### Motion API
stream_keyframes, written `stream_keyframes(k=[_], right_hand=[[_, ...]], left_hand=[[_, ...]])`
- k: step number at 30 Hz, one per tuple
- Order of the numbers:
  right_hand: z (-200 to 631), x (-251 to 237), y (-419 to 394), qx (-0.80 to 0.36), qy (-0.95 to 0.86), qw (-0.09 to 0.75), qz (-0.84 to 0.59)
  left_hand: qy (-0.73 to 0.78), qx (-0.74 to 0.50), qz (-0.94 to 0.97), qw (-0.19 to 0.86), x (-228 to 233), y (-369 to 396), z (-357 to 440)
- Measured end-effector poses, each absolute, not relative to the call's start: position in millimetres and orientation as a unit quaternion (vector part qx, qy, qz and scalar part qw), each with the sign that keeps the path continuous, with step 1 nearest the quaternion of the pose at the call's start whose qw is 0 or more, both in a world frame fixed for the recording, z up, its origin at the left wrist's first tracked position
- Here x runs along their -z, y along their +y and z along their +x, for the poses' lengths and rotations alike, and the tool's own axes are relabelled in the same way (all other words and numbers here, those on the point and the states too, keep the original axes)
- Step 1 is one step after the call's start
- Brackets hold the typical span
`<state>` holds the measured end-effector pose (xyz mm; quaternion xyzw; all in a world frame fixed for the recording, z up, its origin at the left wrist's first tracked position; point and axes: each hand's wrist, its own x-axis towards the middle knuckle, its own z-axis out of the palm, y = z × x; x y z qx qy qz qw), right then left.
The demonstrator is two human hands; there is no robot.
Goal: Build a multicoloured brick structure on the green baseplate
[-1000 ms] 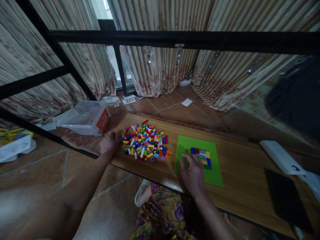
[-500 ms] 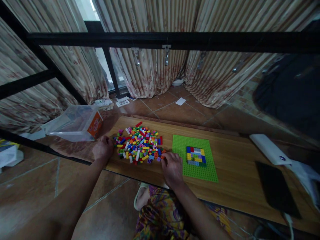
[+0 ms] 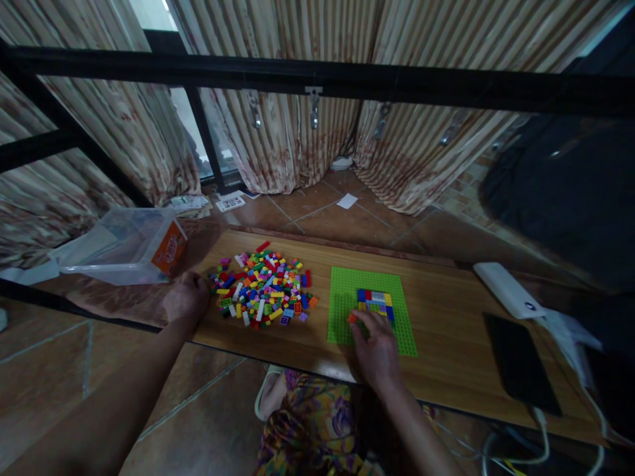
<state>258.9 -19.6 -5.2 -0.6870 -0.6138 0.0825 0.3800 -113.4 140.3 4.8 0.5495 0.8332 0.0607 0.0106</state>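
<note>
One green baseplate [image 3: 342, 301] lies on the wooden board [image 3: 446, 311], carrying one block of joined bricks [image 3: 376, 302]. The right hand [image 3: 374, 347] pinches one orange brick [image 3: 352, 318] over the baseplate's near edge. The left hand [image 3: 184, 299], curled closed, rests left of one loose brick pile [image 3: 260, 291]. One clear box [image 3: 122, 244] bears an unreadable orange label.

A low wooden board [image 3: 446, 330] rests on a brown tiled floor [image 3: 347, 218]. On its left part lies a loose pile of small coloured bricks [image 3: 260, 291]. Just right of the pile lies a flat green baseplate [image 3: 342, 304] with a small patch of bricks pressed on. At the board's right end lie a white device [image 3: 506, 289] and a black slab [image 3: 520, 363].
</note>
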Motion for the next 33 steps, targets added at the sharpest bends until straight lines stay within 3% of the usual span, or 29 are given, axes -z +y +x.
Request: stream_keyframes(k=[8, 33], right_hand=[[314.5, 9.3, -10.3, -0.099, -0.596, 0.382, -0.700], [319.9, 9.6, -5.4, -0.155, -0.616, 0.406, -0.657]], left_hand=[[0.839, -0.066, 0.540, 0.019, -6.3, 139.0, -111.1], [0.836, -0.072, 0.544, 0.014, -5.1, 139.5, -111.5]])
